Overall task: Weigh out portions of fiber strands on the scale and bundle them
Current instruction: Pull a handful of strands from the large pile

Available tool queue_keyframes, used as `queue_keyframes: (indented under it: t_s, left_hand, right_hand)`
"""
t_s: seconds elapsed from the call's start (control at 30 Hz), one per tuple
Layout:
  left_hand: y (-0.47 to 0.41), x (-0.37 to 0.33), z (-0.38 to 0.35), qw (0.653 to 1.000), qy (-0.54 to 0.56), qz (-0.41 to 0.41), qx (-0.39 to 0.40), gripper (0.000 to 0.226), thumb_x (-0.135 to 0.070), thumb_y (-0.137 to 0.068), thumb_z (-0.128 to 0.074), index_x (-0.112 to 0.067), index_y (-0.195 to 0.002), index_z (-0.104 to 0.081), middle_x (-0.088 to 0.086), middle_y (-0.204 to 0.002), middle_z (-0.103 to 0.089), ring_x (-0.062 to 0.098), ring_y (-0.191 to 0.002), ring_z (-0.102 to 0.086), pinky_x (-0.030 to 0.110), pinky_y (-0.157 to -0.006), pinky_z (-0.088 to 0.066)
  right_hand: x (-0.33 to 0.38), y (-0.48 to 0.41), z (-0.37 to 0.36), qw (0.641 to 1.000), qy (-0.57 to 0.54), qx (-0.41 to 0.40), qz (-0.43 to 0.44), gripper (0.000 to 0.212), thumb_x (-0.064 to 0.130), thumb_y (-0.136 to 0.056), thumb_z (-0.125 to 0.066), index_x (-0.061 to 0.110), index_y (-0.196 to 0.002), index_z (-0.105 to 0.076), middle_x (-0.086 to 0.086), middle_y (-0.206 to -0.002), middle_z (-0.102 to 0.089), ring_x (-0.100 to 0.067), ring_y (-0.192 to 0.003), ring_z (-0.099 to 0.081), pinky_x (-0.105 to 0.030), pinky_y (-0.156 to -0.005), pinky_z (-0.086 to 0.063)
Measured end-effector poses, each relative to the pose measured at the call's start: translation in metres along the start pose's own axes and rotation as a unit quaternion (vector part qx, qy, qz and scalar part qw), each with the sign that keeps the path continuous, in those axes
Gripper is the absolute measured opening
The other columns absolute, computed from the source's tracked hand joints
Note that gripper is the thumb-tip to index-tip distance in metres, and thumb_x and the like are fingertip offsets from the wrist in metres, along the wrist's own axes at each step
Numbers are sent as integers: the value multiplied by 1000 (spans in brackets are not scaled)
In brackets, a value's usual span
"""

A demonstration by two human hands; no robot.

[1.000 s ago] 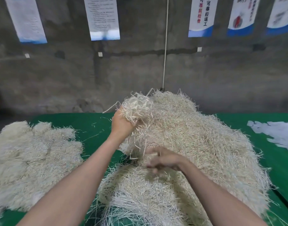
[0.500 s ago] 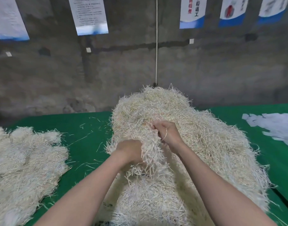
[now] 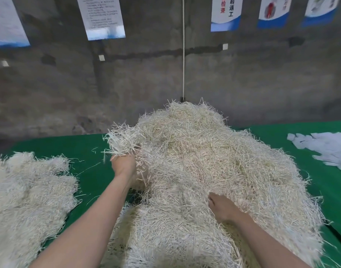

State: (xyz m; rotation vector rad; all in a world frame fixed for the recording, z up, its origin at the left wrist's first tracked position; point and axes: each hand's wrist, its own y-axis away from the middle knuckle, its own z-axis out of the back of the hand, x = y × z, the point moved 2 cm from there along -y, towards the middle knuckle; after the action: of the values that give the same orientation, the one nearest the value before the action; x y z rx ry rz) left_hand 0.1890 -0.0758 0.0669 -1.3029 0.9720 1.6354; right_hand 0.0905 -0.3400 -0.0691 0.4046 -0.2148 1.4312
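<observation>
A big heap of pale fiber strands (image 3: 214, 171) covers the middle of the green table (image 3: 69, 147). My left hand (image 3: 124, 164) is raised at the heap's left edge and grips a clump of strands (image 3: 123, 140) that fans out above the fist. My right hand (image 3: 221, 206) lies low on the heap's near right side, its fingers dug into the strands so their tips are hidden. No scale is in view.
A second, flatter heap of strands (image 3: 28, 194) lies on the left of the table. White paper slips (image 3: 326, 147) are spread at the far right. A grey concrete wall with hanging posters and a white cord (image 3: 183, 55) stands behind the table.
My left hand has risen from the heap's front to its left edge with a clump of strands. My right hand has dropped from the heap's middle to its near right side.
</observation>
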Motion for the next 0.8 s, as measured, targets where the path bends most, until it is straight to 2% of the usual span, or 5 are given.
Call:
queue_keyframes:
  t_s: [0.2, 0.3, 0.53, 0.67, 0.8]
  left_hand:
    - [15, -11, 6, 994, 75, 48, 70, 46, 0, -95, -43, -13, -137, -30, 2, -76, -47, 12, -51, -35, 23, -49, -33]
    - [16, -22, 26, 992, 104, 29, 70, 59, 1, -94, -48, 0, -144, -17, 1, -74, -44, 9, -50, -32, 20, -50, -39]
    - [38, -57, 82, 983, 175, 1, 61, 84, -16, -84, -66, -6, -148, -12, 18, -123, -52, 15, -70, -58, 29, -76, -51]
    - [51, -62, 93, 981, 170, -14, 92, 83, -11, -84, -67, -5, -148, -13, 15, -127, -53, 17, -86, -54, 35, -96, -41]
    - [79, -69, 104, 962, 171, -2, 213, 50, -17, -70, -71, -3, -117, -61, 14, -136, -45, 31, -127, -41, 44, -109, -28]
  right_hand:
    - [64, 3, 52, 951, -43, -295, 77, 51, 34, -96, -40, 24, -144, -25, 0, -148, -29, -18, -136, -29, -41, -115, -24]
    - [95, 9, 12, 969, 107, -128, 185, 63, 46, -98, -25, 35, -146, 14, 10, -152, 28, -16, -139, 28, -42, -110, 21]
    - [73, 12, -39, 964, 254, 30, 77, 53, 16, -97, -37, 20, -148, -22, -3, -158, -12, -24, -145, -4, -56, -112, 9]
    - [122, 19, 27, 985, -98, -122, 79, 27, 16, -87, -58, 28, -112, -54, 13, -116, -53, -11, -117, -47, -50, -116, -15]
    - [182, 50, 98, 816, -502, -241, 156, 42, 35, -89, -56, 29, -130, -44, 9, -139, -42, -9, -128, -38, -32, -103, -37]
